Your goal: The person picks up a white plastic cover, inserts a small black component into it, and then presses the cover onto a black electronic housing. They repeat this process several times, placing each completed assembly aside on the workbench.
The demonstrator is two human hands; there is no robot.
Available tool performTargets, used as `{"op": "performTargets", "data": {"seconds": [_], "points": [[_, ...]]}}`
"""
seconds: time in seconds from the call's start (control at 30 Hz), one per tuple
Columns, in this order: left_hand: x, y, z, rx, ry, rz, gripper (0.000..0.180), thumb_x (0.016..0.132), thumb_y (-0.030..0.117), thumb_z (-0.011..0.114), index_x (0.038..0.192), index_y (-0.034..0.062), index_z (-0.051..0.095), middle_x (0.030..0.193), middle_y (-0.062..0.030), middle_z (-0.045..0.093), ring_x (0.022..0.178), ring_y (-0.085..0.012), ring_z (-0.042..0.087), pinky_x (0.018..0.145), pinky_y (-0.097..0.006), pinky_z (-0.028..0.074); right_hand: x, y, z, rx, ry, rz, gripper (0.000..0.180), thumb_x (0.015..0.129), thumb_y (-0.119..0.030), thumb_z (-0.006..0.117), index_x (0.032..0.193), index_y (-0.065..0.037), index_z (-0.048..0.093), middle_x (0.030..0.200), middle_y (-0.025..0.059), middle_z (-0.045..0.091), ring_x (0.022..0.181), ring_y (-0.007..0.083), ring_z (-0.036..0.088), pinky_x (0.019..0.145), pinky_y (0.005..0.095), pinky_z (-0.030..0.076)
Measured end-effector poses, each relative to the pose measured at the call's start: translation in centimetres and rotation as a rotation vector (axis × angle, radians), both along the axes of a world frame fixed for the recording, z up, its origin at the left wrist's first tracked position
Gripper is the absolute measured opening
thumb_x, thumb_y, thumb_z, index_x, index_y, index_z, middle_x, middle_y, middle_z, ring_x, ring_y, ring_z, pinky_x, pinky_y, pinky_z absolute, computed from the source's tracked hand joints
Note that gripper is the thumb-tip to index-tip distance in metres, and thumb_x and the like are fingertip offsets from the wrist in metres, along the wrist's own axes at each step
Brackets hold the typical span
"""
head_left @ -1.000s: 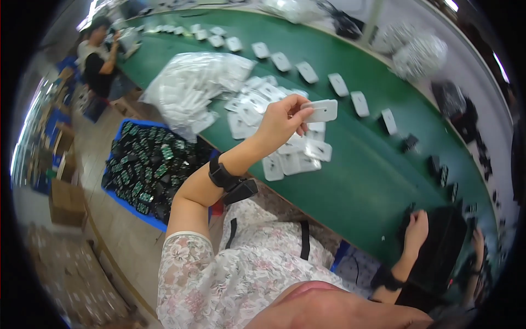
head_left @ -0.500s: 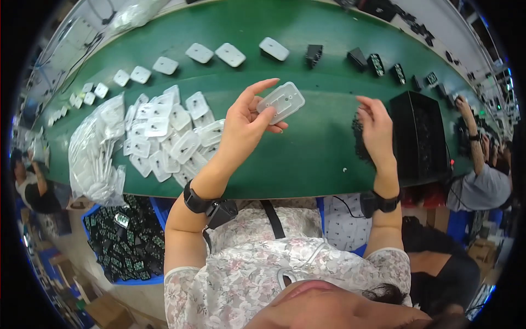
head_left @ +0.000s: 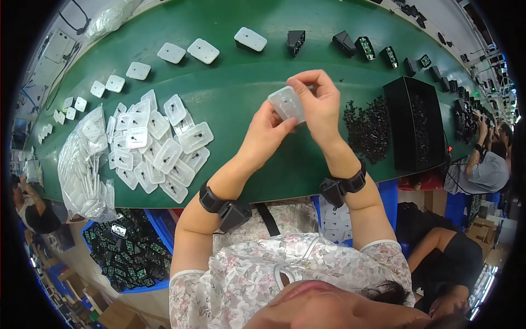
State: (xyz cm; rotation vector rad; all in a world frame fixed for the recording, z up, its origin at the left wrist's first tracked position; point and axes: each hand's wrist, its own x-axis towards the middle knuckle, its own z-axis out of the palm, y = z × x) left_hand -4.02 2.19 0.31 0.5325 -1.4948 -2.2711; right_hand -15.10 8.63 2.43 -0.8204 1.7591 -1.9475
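Over the middle of the green table I hold a translucent white plastic cover (head_left: 285, 102), a rounded rectangle, tilted. My left hand (head_left: 267, 131) is closed on its lower edge, thumb on the face. My right hand (head_left: 320, 104) is closed at the cover's right side, its thumb by the top corner; whether a small part sits in those fingers is hidden. To the left lies a heap of similar covers (head_left: 167, 156), many with a small black piece on them. On the right, near my right forearm, spreads a pile of small black parts (head_left: 368, 129).
A black open box (head_left: 395, 120) stands right of the pile. Plastic-bagged covers (head_left: 82, 164) lie at the left. White-topped units (head_left: 203, 51) and black housings (head_left: 296, 41) line the far side. A blue bin (head_left: 159, 225) holds circuit boards below. Another person (head_left: 474, 170) works at the right.
My right hand has moved left from beside the small-parts pile to the cover. My left hand has stayed on the cover, which is lower and turned differently. The view has shifted slightly.
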Motion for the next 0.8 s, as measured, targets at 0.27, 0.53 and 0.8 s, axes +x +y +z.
{"op": "performTargets", "data": {"seconds": [0.27,0.53,0.8], "points": [[0.9,-1.8,-1.5,-0.529,-0.289,0.089,0.027,0.086,0.007,0.060,0.112,0.0034,0.051,0.089,-0.0076,0.059,0.070,-0.0127,0.057,0.059,-0.026,0.045,-0.6,0.3,-1.5,0.031,0.341,-0.081,0.008,0.084,-0.005,0.066,0.089,-0.001,0.062,0.082,0.0023,0.060,0.074,0.0080,0.055,0.069,0.0204,0.045],[0.4,-0.9,0.1,-0.385,-0.091,0.305,0.025,0.086,-0.003,0.055,0.109,0.0057,0.054,0.087,-0.0069,0.056,0.052,-0.0116,0.054,0.046,-0.024,0.042,-0.3,0.9,-0.7,-0.103,-0.193,0.223,0.013,0.085,-0.001,0.062,0.097,0.000,0.059,0.086,0.0050,0.061,0.078,0.0108,0.058,0.073,0.0239,0.049],[0.3,-1.0,0.1,-0.815,-0.022,0.369,0.016,0.084,-0.006,0.054,0.095,0.0037,0.061,0.080,-0.0076,0.053,0.051,-0.0146,0.056,0.043,-0.026,0.042,0.0,1.2,-0.4,0.053,0.115,0.243,0.013,0.084,0.000,0.063,0.096,-0.001,0.058,0.089,0.0030,0.059,0.078,0.0094,0.056,0.072,0.0218,0.047]]}}
